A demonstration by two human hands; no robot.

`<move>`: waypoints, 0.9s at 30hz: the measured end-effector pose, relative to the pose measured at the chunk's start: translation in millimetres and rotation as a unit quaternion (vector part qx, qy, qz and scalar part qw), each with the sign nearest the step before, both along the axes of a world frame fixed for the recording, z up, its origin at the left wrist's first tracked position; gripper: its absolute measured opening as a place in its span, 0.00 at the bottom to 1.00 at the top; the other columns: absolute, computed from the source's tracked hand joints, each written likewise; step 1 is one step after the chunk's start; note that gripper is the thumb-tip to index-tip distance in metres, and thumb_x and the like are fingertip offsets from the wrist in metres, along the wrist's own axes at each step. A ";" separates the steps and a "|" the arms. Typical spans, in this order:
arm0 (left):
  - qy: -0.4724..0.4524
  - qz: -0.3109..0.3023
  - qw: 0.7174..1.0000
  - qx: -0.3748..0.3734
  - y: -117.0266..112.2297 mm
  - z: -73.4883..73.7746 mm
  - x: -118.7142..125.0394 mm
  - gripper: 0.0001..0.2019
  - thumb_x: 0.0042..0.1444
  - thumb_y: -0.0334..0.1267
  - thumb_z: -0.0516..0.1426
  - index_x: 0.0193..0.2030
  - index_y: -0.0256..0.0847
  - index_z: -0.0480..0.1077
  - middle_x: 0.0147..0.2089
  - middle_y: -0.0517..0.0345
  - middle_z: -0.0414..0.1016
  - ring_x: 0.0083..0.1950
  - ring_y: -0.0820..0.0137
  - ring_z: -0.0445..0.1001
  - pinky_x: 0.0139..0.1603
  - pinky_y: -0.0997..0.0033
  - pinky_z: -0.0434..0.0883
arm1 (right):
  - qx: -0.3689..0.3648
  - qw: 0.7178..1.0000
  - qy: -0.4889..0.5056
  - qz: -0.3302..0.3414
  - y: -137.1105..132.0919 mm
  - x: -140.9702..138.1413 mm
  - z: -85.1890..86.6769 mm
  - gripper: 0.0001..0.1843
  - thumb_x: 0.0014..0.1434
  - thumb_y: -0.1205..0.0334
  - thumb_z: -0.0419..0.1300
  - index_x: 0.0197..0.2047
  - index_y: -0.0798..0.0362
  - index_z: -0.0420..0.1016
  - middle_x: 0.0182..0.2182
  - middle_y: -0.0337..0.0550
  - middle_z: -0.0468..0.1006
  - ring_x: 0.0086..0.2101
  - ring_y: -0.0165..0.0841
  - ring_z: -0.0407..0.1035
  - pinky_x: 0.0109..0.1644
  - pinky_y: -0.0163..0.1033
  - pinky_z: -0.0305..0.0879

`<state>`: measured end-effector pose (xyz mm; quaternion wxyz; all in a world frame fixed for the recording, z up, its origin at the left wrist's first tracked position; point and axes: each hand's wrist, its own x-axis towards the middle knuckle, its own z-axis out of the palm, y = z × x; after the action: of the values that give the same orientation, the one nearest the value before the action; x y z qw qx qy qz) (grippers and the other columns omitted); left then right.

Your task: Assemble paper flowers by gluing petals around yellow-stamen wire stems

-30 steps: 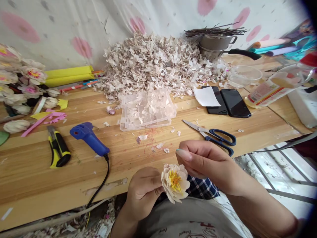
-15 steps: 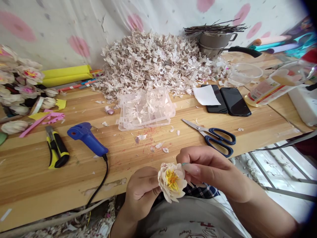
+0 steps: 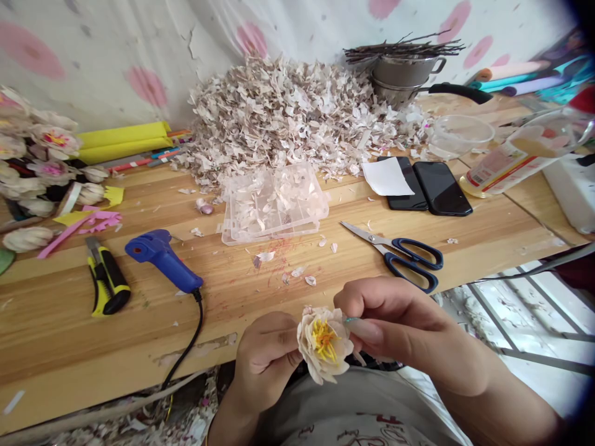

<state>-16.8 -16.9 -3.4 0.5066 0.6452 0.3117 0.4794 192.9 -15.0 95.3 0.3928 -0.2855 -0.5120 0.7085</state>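
Cream flower point(image 3: 324, 345) held in my left hand point(image 3: 267, 362), fingers curled round its base; my right hand point(image 3: 395, 325), fingers pressed together, pinches its petal edge.

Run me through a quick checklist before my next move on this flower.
Flower held in left hand: ok.
Right hand touching the flower: ok.
Yellow stamens centred in the petals: ok.
Glue gun hot: cannot tell.
Scissors lying on the table: ok.
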 end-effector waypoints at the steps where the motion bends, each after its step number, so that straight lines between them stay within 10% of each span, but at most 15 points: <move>1: -0.006 0.004 1.000 -0.007 -0.1 0.3 -0.4 0.11 0.59 0.46 0.61 0.34 0.42 0.80 0.23 0.54 0.77 0.25 0.66 0.75 0.25 0.67 0.72 | 0.004 1.000 -0.004 0.000 -0.1 0.3 0.1 0.12 0.67 0.60 0.55 0.32 0.55 0.68 0.26 0.37 0.68 0.25 0.23 0.59 0.28 0.30 0.56; 27: 0.035 -0.002 0.995 0.097 0.7 7.1 1.7 0.14 0.63 0.44 0.57 0.34 0.39 0.80 0.26 0.50 0.79 0.26 0.65 0.77 0.28 0.66 0.75 | 0.039 0.996 -0.015 -0.077 -3.4 9.7 -6.4 0.22 0.67 0.53 0.55 0.23 0.53 0.63 0.19 0.33 0.59 0.21 0.24 0.52 0.23 0.32 0.48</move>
<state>-15.1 -16.2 3.7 0.4313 0.7083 0.2802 0.4835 202.6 -18.4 88.9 0.4497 -0.3189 -0.5215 0.6513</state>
